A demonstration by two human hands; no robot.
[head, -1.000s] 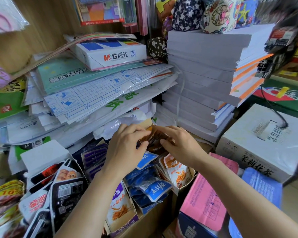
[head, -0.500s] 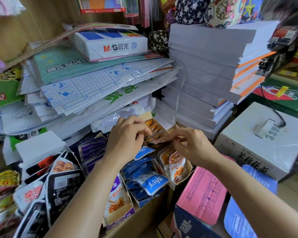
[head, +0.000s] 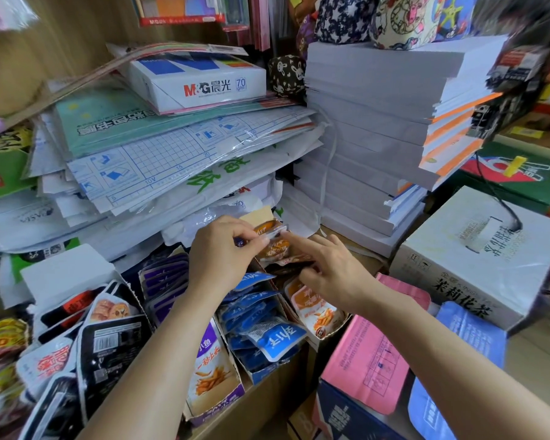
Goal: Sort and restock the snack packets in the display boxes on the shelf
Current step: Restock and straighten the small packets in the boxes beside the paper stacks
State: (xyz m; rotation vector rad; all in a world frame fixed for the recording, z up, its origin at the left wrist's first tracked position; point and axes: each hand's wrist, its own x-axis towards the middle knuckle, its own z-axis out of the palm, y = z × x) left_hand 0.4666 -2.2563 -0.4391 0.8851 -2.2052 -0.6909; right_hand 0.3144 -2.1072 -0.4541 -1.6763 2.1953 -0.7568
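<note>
Cluttered shelf (head: 269, 396): left hand (head: 223, 250) pinches an orange packet (head: 269, 230) by its sealed edge; it looks light and slippery. Right hand (head: 331, 269) reaches in, grip unclear.

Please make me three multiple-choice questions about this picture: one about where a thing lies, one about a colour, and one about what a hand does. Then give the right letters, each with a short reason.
1. Where does the M&G paper ream lie?
A) on top of the pile of wrapped sheets
B) on the floor
C) upright against the wall

2. What colour are the packets in the box just right of the left forearm?
A) green
B) blue
C) yellow

3. What does the left hand do?
A) hangs idle, holding nothing
B) pinches an orange packet
C) lies flat, palm up

Right letters:
1 A: the ream rests flat at the top of that pile.
2 B: the wrappers are blue with white labels.
3 B: thumb and fingers close on the packet's edge.
</note>
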